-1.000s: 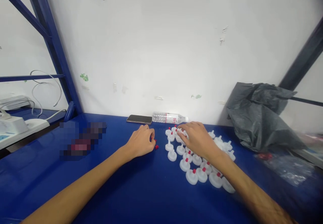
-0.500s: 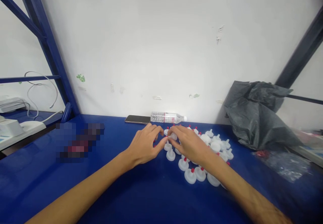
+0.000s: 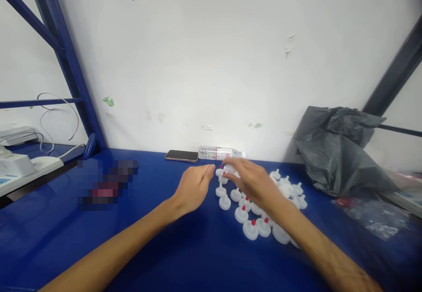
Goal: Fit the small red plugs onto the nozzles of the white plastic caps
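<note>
Many white plastic nozzle caps (image 3: 241,214), some with small red tips, stand on the blue table around my right hand. My right hand (image 3: 252,180) is over their far left part, thumb and fingers closed round a white nozzle cap (image 3: 230,169) with a bit of red showing by the thumb. To its left, my left hand (image 3: 194,186) is closed, thumb pressed along the curled fingers. Whatever those fingers may hold is hidden. A few caps without red tips, such as the white cap (image 3: 224,202), stand between the hands.
A phone (image 3: 181,156) and a lying water bottle (image 3: 214,153) are against the wall. On the right are a dark plastic bag (image 3: 339,151) and a clear bag (image 3: 376,217). A blurred dark-red item (image 3: 108,186) lies left, with a power strip (image 3: 42,167) beyond.
My hands, close together before at one cap, have moved apart. The right has shifted slightly right and up with the cap; the left has drawn left and its fingers have curled in.
</note>
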`<state>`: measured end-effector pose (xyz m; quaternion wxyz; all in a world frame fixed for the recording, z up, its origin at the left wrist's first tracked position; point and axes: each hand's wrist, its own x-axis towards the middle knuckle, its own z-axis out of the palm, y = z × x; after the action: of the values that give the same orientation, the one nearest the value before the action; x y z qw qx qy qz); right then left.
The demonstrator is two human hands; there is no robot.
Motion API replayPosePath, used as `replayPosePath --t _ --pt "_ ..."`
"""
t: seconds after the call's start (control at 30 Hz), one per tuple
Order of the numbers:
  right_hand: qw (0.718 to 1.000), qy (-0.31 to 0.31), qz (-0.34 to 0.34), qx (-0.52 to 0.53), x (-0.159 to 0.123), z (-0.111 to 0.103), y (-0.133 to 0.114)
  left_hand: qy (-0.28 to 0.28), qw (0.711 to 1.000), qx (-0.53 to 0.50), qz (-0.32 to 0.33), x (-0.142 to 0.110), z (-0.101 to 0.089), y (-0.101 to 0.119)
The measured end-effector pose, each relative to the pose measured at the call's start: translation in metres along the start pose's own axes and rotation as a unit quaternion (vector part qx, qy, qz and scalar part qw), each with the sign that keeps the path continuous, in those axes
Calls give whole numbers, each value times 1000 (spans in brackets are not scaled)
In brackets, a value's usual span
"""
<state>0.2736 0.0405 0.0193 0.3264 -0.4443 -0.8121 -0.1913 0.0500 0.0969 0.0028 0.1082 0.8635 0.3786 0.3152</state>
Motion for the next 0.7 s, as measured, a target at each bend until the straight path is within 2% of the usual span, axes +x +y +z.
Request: replayPosePath --t 0.13,0.2,0.3,0.47,0.7 --pt "986 -15 154 -54 -2 -13 28 28 997 33 -68 7 -14 -22" --pt "982 -36 185 -30 -1 -14 30 25 995 61 -79 10 -16 -31" --pt "984 -81 156 -10 -1 -6 24 -6 993 92 -76 10 -14 -36" --pt "980 -155 124 -33 -3 7 18 -65 990 119 -45 6 -7 -31" --pt "968 -187 152 -73 1 -7 23 -92 986 132 -41 4 -5 -31"
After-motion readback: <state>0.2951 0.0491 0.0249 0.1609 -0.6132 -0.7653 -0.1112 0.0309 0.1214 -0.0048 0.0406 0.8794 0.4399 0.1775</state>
